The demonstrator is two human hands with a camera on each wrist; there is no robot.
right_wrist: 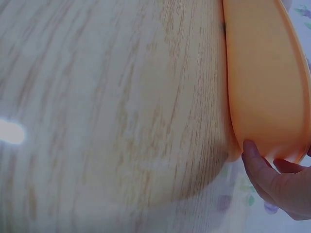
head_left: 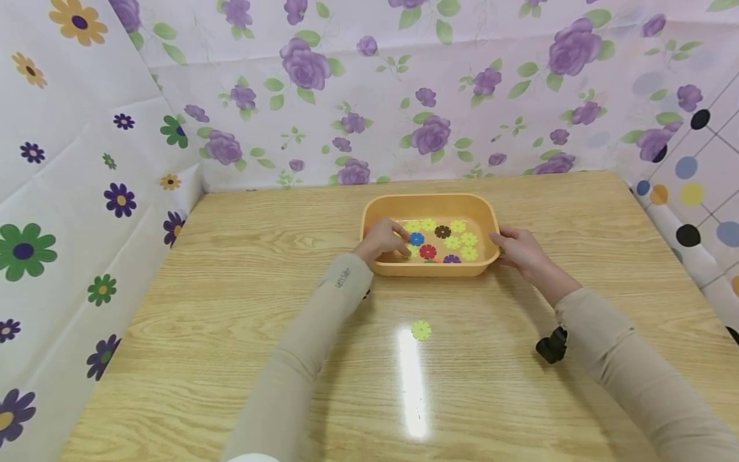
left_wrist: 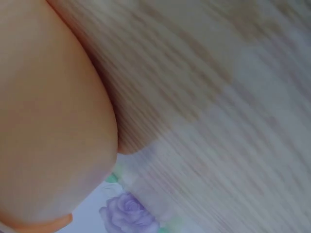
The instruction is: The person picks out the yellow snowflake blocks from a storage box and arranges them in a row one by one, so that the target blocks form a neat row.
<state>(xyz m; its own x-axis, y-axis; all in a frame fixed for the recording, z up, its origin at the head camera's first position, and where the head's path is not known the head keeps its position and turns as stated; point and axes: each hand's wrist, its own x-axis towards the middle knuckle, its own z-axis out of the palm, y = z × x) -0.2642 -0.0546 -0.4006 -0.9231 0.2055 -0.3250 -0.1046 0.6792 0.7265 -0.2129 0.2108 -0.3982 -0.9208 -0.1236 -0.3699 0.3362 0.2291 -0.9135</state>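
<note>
An orange-yellow plastic basin (head_left: 430, 271) stands on the table, holding several notched flower-shaped discs. Most discs are yellow-green, such as one disc (head_left: 469, 239) at the right; a blue disc (head_left: 416, 239), a red disc (head_left: 428, 251), a brown disc (head_left: 442, 231) and a purple disc (head_left: 452, 259) lie among them. My left hand (head_left: 383, 239) reaches over the left rim, thumb and fingers apart near the blue disc. With my right hand (head_left: 521, 251) I grip the basin's right end, thumb at the rim. In the right wrist view, fingers (right_wrist: 262, 170) touch the basin's outer wall (right_wrist: 267, 82).
A lone yellow-green disc (head_left: 421, 330) lies on the wooden table (head_left: 242, 308) in front of the basin. A small dark piece (head_left: 366, 294) shows beside the left sleeve. Flowered sheeting (head_left: 323, 115) hangs behind the table. A black device (head_left: 552, 345) is at the right wrist.
</note>
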